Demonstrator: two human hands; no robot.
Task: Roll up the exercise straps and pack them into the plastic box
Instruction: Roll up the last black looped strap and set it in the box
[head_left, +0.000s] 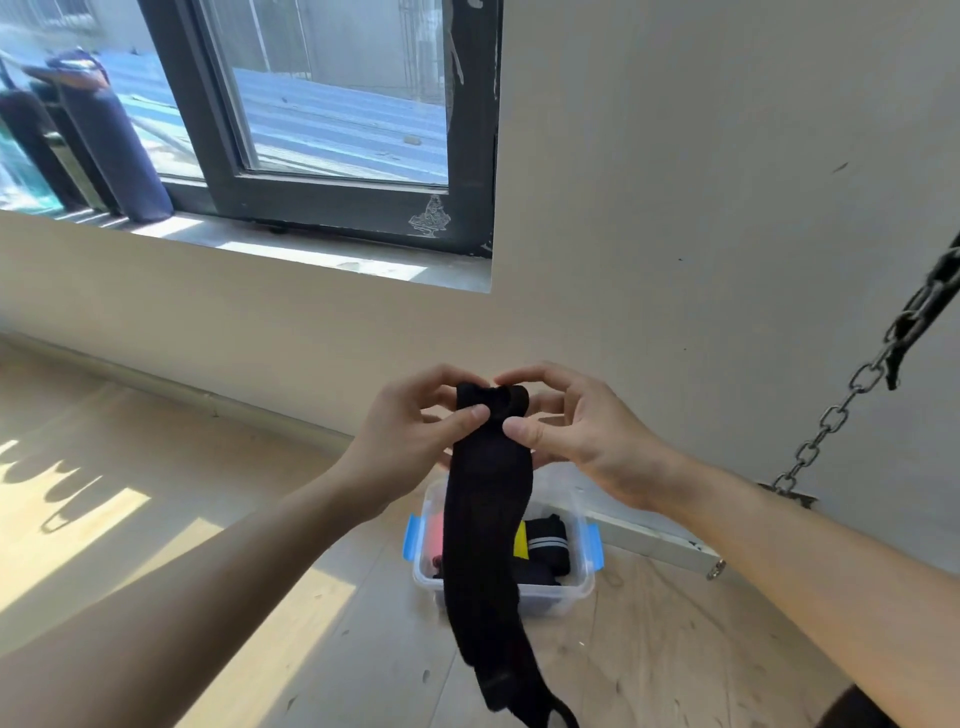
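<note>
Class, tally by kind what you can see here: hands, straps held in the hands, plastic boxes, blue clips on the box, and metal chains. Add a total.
Hands: 2, left hand and right hand
Held strap: 1
Plastic box: 1
Blue clips: 2
Chain: 1
Total: 7

A bare training room is suggested. A steel chain (831, 415) is anchored by the plain wall (701, 197), dark punching bags (111, 140) are seen through the window (332, 104), and rolled straps (546, 540) are kept in a plastic box (584, 582) on the wooden floor (208, 597).
</note>
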